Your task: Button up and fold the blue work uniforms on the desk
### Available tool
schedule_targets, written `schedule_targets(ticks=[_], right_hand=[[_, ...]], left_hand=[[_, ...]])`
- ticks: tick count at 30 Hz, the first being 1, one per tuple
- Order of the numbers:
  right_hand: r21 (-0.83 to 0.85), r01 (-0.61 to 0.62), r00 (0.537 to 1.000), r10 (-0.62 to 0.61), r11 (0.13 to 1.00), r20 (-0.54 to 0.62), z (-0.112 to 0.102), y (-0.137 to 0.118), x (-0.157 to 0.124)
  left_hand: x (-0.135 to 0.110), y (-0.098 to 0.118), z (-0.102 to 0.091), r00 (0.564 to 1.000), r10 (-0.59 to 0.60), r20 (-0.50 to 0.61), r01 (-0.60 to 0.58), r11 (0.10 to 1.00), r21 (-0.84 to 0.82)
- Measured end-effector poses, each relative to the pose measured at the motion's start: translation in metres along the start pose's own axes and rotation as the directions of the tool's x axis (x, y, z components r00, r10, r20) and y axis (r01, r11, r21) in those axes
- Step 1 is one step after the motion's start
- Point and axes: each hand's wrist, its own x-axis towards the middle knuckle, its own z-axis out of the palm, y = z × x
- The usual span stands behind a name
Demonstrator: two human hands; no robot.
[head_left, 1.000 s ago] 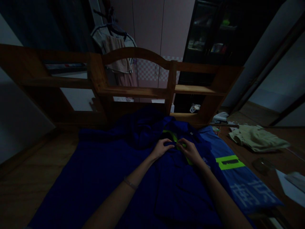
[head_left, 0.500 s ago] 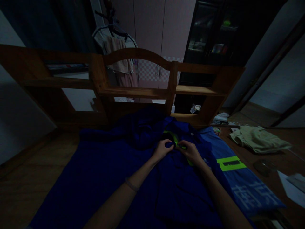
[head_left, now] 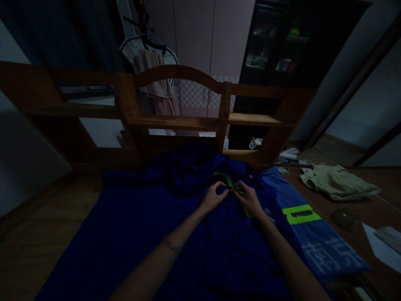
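A dark blue garment (head_left: 232, 242), a shirt or jacket with a bright yellow-green lining strip, is laid out over a blue cloth of the same shade. My left hand (head_left: 214, 196) pinches its front edge near the collar, thumb and forefinger together. Close against it, my right hand (head_left: 249, 198) pinches the opposite edge beside the yellow-green strip. The fingertips of both hands almost meet. What lies exactly between them, perhaps a fastening, is too dark and small to make out. A small light print shows on the garment's chest near my right wrist.
A wooden headboard with shelves (head_left: 175, 122) stands behind the cloth. To the right lie a blue bag-like item with a yellow-green band (head_left: 302, 214), folded beige clothing (head_left: 340, 182), a glass bowl (head_left: 346, 218) and white paper (head_left: 380, 246). Clothes hang on a rack (head_left: 153, 75) beyond.
The view has shifted very slightly. Both hands stay at the same spot on the garment, with only small movements of the right fingers.
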Motion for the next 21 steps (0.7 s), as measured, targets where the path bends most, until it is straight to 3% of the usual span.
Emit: schedule_targets(ticks=[4,7,14,18,21], right_hand=[[-0.029,-0.031,0.999,0.030,0.999,-0.042,-0.002,0.003,0.001],[-0.037,-0.023,0.999,0.022,0.999,-0.049,-0.003,0.005,0.001],[-0.051,0.044,0.998,-0.046,0.998,-0.031,-0.006,0.001,-0.003],[-0.121,0.155,0.988,-0.154,0.981,0.013,-0.009,-0.009,-0.003],[-0.198,0.255,0.963,-0.231,0.946,0.139,-0.008,-0.022,0.002]], left_hand=[[-0.001,0.009,-0.014,0.997,0.016,-0.080,0.011,0.945,0.326],[-0.004,0.007,-0.037,0.998,-0.053,-0.032,0.062,0.904,0.422],[-0.032,-0.005,-0.086,0.988,-0.116,0.097,0.067,0.911,0.406],[-0.045,-0.012,-0.090,0.985,-0.172,0.007,0.159,0.924,0.349],[-0.047,-0.019,-0.089,0.978,-0.207,-0.031,0.207,0.931,0.300]])
